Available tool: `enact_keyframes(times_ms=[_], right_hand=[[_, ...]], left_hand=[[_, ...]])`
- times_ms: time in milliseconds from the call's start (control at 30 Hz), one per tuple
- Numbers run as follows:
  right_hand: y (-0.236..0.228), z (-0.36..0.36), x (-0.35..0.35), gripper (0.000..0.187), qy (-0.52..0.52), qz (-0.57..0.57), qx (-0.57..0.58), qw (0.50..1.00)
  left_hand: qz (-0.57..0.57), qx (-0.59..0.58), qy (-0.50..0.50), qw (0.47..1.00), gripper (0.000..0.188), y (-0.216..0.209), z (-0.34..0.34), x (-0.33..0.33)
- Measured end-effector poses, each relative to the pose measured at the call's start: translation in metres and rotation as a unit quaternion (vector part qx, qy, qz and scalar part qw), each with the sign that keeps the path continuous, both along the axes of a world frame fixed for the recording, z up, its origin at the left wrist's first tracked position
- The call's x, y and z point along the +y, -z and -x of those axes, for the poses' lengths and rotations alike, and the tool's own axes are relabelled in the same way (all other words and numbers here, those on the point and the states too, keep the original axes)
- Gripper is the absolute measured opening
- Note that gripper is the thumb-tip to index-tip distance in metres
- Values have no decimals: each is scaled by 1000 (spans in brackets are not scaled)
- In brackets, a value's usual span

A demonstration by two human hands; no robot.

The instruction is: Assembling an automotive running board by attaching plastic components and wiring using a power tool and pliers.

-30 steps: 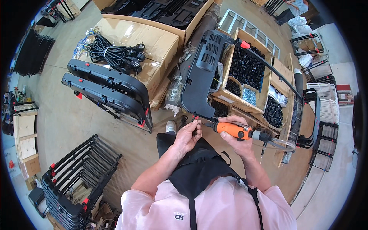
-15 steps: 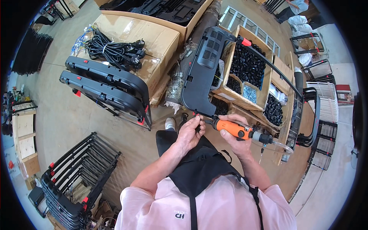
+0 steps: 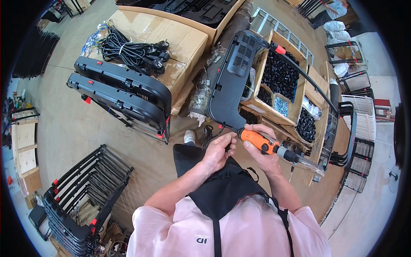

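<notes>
My right hand is closed around an orange and black electric screwdriver, its tip pointing left at the lower end of a long black plastic panel. That panel leans against a wooden tray. My left hand is bunched at the screwdriver's tip, fingers pinched together just below the panel's bottom edge; whatever they pinch is too small to see. A black apron covers my lap beneath both hands.
A divided wooden tray holds black plastic parts and screws. Two black panels lean against a cardboard box topped with coiled black cables. Stacked black metal frames stand lower left. More frames stand at right.
Both hands have stayed together at the panel's bottom edge, shifting only slightly. The screwdriver tip remains against the left fingers.
</notes>
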State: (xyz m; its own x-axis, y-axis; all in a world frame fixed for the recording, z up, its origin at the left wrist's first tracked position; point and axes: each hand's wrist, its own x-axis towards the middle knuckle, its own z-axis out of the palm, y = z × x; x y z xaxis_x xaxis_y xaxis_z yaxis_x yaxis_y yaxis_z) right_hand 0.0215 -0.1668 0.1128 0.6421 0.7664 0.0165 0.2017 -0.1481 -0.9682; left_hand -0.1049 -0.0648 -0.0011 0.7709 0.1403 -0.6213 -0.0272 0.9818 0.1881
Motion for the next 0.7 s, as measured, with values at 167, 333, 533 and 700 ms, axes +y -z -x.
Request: enact_keyframes(times_ms=[167, 333, 533, 700], right_hand=[[0, -2, 17, 47, -16, 24, -24, 999], [-11, -1, 34, 46, -59, 91, -51, 993], [-12, -2, 41, 47, -80, 123, -59, 987], [-4, -5, 42, 38, -109, 132, -70, 983]], left_hand=[[-99, -45, 62, 992, 27, 14, 11, 7], [-129, -30, 58, 990, 20, 18, 14, 14], [-115, -35, 76, 990, 15, 21, 15, 25], [-94, -14, 82, 992, 17, 19, 15, 29]])
